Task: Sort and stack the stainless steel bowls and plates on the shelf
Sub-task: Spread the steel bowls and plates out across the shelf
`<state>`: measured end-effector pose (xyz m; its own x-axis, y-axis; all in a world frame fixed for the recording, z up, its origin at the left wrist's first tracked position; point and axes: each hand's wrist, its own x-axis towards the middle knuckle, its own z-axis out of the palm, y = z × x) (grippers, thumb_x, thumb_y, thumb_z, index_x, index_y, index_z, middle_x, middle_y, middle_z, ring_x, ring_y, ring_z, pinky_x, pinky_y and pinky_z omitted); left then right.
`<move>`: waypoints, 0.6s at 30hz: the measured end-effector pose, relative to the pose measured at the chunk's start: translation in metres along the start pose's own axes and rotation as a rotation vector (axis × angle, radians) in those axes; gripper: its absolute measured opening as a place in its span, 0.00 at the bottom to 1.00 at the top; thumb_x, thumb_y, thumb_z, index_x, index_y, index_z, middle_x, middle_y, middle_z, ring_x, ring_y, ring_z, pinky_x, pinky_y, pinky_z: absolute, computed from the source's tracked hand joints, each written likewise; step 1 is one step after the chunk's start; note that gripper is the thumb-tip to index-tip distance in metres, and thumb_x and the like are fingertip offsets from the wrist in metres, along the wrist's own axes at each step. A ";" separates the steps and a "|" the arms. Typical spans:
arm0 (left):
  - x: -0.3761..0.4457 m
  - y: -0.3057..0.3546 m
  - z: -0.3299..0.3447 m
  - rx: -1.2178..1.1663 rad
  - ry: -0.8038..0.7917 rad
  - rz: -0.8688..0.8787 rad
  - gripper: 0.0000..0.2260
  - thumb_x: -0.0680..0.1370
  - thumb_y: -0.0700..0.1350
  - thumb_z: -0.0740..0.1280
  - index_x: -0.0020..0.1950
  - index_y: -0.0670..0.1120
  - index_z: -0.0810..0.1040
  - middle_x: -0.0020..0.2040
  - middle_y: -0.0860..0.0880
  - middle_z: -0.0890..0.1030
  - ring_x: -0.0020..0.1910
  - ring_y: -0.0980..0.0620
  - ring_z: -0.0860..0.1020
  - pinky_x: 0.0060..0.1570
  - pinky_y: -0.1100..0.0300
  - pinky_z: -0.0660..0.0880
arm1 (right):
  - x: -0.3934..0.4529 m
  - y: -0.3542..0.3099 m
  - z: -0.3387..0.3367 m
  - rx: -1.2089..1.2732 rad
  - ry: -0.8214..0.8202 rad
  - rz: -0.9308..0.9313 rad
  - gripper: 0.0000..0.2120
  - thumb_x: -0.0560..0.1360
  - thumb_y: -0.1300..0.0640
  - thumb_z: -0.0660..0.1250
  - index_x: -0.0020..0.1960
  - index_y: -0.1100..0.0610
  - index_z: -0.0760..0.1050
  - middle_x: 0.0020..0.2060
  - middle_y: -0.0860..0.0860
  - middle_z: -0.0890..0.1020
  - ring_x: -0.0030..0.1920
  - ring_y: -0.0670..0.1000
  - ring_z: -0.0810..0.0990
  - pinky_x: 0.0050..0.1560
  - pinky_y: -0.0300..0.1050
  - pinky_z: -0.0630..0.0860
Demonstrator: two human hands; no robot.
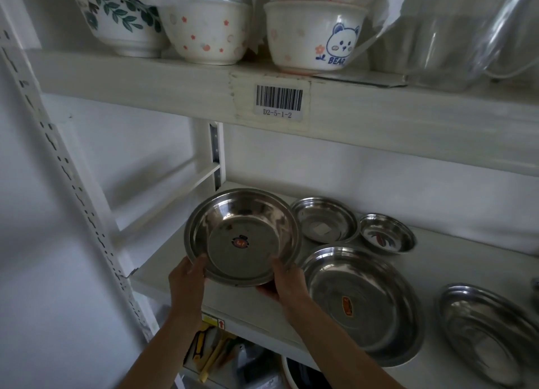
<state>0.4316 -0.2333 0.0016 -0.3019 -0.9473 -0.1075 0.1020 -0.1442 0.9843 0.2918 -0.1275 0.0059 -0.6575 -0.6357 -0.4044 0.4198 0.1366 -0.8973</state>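
Observation:
A large steel bowl (242, 237) with a red sticker inside is tilted toward me over the left end of the white shelf (233, 304). My left hand (188, 277) grips its near left rim and my right hand (284, 280) grips its near right rim, thumbs over the edge. To the right, a wide steel plate (361, 304) with an orange sticker lies flat. Behind it sit a smaller steel dish (325, 221) and a small steel bowl (386, 234). Another steel plate (490, 330) lies at the far right, partly cut off.
The upper shelf (175, 82) holds ceramic bowls (210, 26) and a clear plastic container (455, 38), low above the steel ware. A perforated white upright (73, 184) stands on the left. Below the shelf, yellow tools (210, 350) and other items lie.

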 end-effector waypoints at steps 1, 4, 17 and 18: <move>-0.001 0.002 0.005 0.007 -0.009 0.009 0.07 0.78 0.42 0.65 0.48 0.39 0.79 0.48 0.38 0.82 0.51 0.45 0.79 0.59 0.48 0.74 | -0.002 -0.004 -0.004 0.001 0.008 -0.009 0.09 0.79 0.52 0.65 0.56 0.56 0.76 0.48 0.56 0.83 0.47 0.55 0.85 0.42 0.48 0.84; -0.003 0.007 0.018 0.005 -0.023 0.009 0.08 0.78 0.43 0.65 0.48 0.39 0.80 0.50 0.36 0.82 0.52 0.44 0.79 0.60 0.48 0.75 | -0.008 -0.016 -0.014 0.015 0.047 -0.037 0.07 0.79 0.53 0.65 0.54 0.55 0.76 0.49 0.57 0.83 0.47 0.57 0.85 0.38 0.45 0.83; -0.052 0.018 0.092 -0.058 -0.126 0.016 0.08 0.79 0.42 0.64 0.42 0.50 0.79 0.43 0.49 0.81 0.45 0.53 0.79 0.48 0.60 0.74 | -0.024 -0.039 -0.094 -0.052 0.199 -0.110 0.18 0.78 0.51 0.66 0.60 0.63 0.77 0.51 0.59 0.83 0.40 0.54 0.86 0.33 0.43 0.82; -0.056 0.019 0.097 -0.064 -0.136 0.012 0.07 0.79 0.42 0.64 0.43 0.50 0.79 0.44 0.49 0.81 0.45 0.53 0.79 0.47 0.61 0.75 | -0.028 -0.042 -0.102 -0.080 0.205 -0.115 0.16 0.79 0.51 0.65 0.59 0.63 0.77 0.49 0.58 0.83 0.37 0.51 0.85 0.29 0.38 0.80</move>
<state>0.3586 -0.1554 0.0395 -0.4254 -0.9022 -0.0714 0.1654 -0.1551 0.9740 0.2293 -0.0378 0.0368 -0.8146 -0.4844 -0.3190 0.2893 0.1375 -0.9473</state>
